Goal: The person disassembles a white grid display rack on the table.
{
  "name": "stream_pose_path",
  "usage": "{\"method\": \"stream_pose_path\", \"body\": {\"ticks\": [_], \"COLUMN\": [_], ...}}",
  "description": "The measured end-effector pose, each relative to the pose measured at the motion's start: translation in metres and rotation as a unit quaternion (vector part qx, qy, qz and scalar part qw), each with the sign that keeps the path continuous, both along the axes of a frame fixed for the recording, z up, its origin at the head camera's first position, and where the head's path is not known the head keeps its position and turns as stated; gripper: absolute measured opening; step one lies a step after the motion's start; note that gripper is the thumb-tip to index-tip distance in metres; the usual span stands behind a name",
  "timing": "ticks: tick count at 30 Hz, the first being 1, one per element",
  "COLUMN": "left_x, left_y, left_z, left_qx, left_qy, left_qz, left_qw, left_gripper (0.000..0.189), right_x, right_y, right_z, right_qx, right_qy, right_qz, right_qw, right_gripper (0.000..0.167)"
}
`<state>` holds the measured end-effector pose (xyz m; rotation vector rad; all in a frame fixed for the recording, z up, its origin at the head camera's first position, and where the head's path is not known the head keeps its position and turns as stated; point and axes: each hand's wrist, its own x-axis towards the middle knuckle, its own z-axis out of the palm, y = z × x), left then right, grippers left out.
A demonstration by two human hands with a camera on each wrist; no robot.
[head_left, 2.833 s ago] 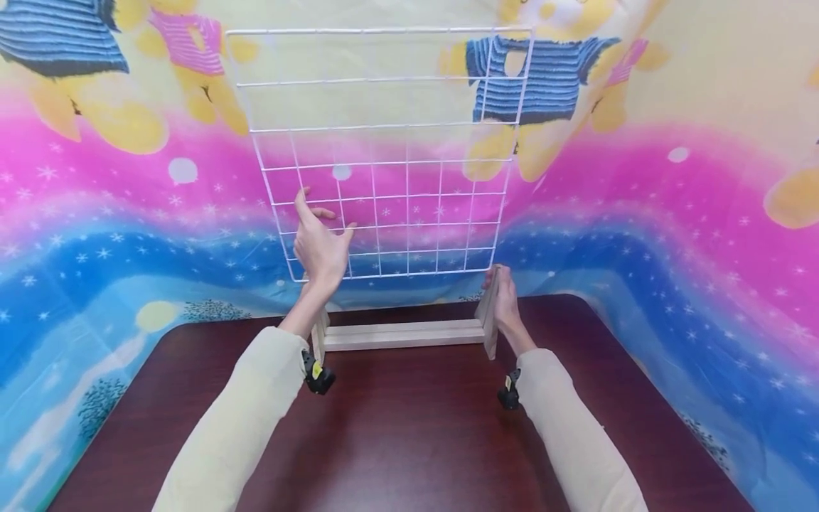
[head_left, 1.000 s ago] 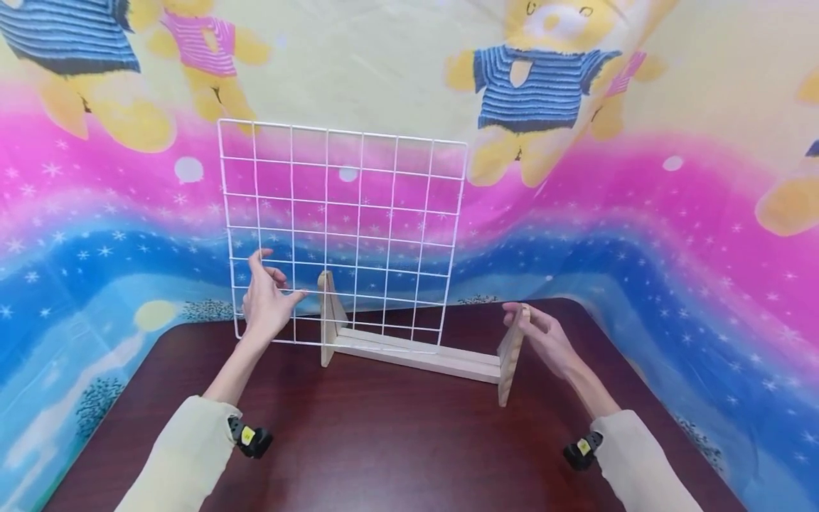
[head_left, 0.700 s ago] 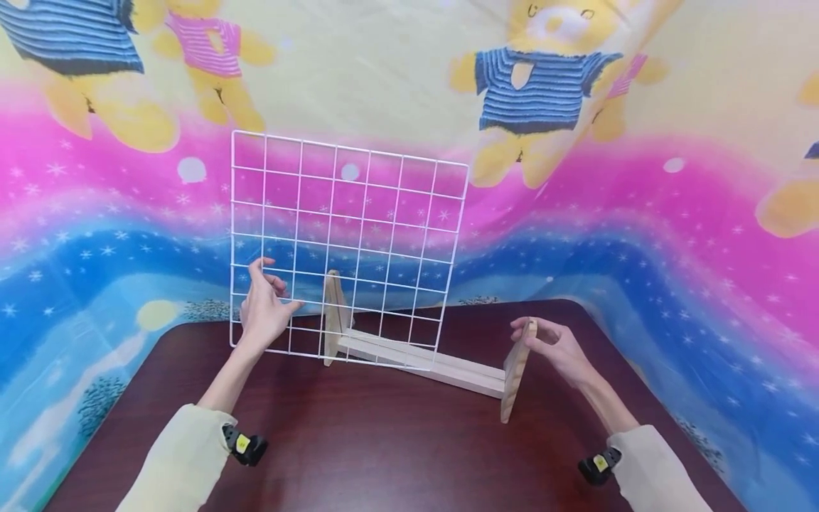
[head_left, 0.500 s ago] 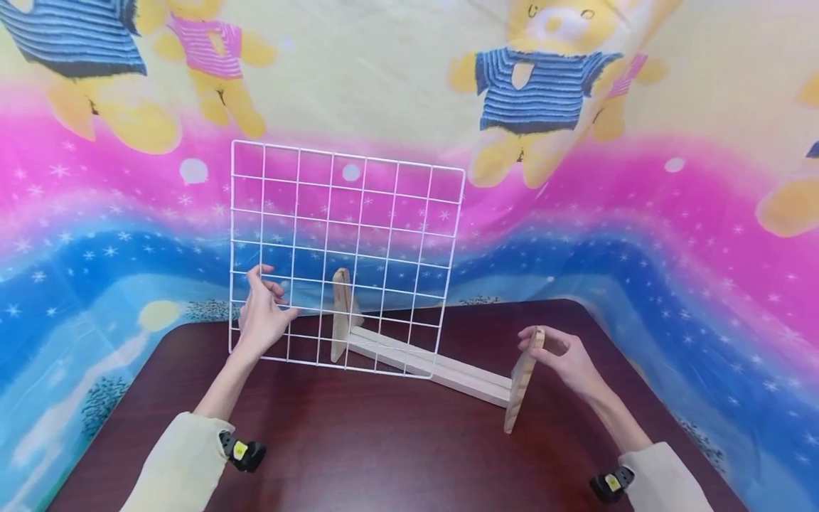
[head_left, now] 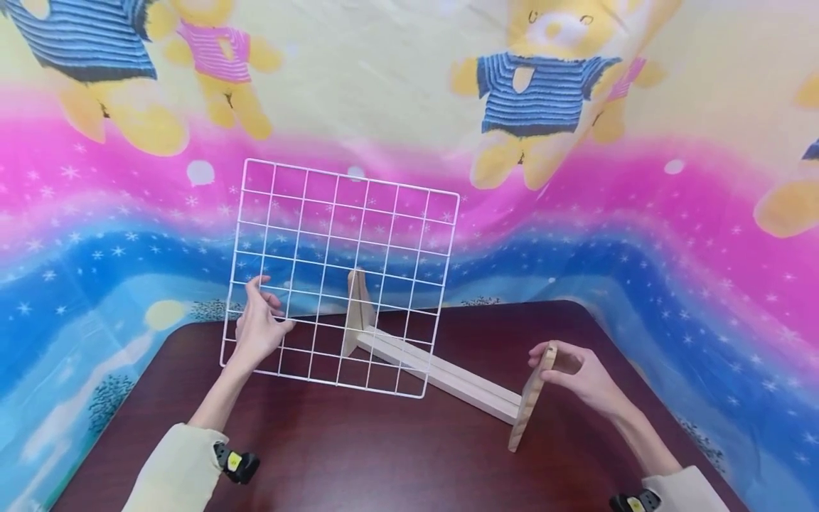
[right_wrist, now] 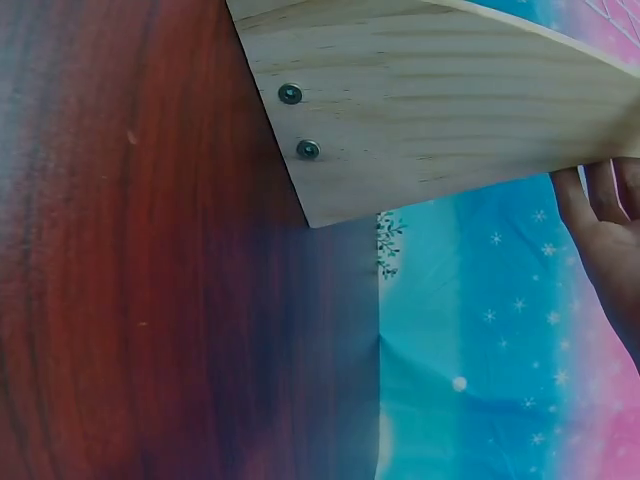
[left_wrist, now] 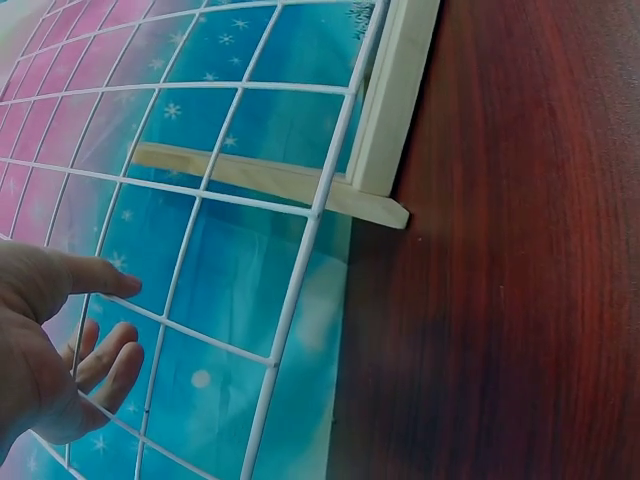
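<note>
My left hand (head_left: pixel 258 328) holds a white wire grid panel (head_left: pixel 325 264) by its lower left part, fingers and thumb hooked through the openings. The panel hangs tilted in front of a pale wooden stand (head_left: pixel 448 378), which shows through the mesh. This stand has a long bar between two tapered end boards and lies diagonally on the table. My right hand (head_left: pixel 585 380) pinches the top of the nearer, right end board (head_left: pixel 530 405). In the right wrist view, two metal bolts (right_wrist: pixel 308 149) show on that board's outer face.
A dark reddish-brown table (head_left: pixel 358 455) with rounded back corners lies underneath. Behind it hangs a cloth backdrop (head_left: pixel 704 235) with printed bears, snowflakes and pink and blue bands. A small black camera is strapped at each wrist.
The grid panel has come down and toward me, tilting to the right. My right hand has swung the stand's right end nearer to me, turning it from straight across to diagonal.
</note>
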<state>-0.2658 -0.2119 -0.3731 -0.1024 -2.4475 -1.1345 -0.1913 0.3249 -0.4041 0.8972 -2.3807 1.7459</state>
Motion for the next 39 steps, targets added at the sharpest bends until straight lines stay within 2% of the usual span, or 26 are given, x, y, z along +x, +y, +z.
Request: {"method": "stream_pose_path", "body": {"ticks": [9, 13, 19, 25, 29, 33, 39], "left_x": [0.002, 0.004, 0.007, 0.011, 0.012, 0.011, 0.010], "left_y": [-0.002, -0.002, 0.000, 0.000, -0.001, -0.003, -0.006], "left_z": [-0.011, -0.018, -0.027, -0.034, -0.038, -0.040, -0.042], "left_qx": [0.010, 0.002, 0.002, 0.009, 0.009, 0.000, -0.016], "left_qy": [-0.020, -0.033, -0.063, -0.070, -0.071, -0.067, -0.069], "left_qz": [-0.012, -0.002, 0.022, 0.015, 0.010, -0.001, -0.028], "left_qw": [0.9997, 0.9995, 0.9977, 0.9974, 0.9974, 0.9977, 0.9971], "left_gripper": [0.090, 0.088, 0.086, 0.085, 0.086, 0.086, 0.087], "right_x": [0.017, 0.024, 0.037, 0.043, 0.047, 0.053, 0.064], "right_y": [0.000, 0.002, 0.006, 0.012, 0.015, 0.016, 0.022], "right_z": [0.005, 0.007, 0.005, 0.003, 0.001, 0.002, 0.005], "right_qx": [0.031, 0.036, 0.029, 0.003, -0.013, -0.006, 0.039], "right_qy": [0.018, 0.026, 0.028, 0.021, 0.038, 0.050, 0.026], "right_qz": [-0.039, -0.042, -0.021, 0.008, 0.007, -0.009, -0.060], "right_qw": [0.9986, 0.9981, 0.9990, 0.9997, 0.9992, 0.9987, 0.9971], "right_gripper": [0.023, 0.023, 0.025, 0.033, 0.033, 0.032, 0.029]}}
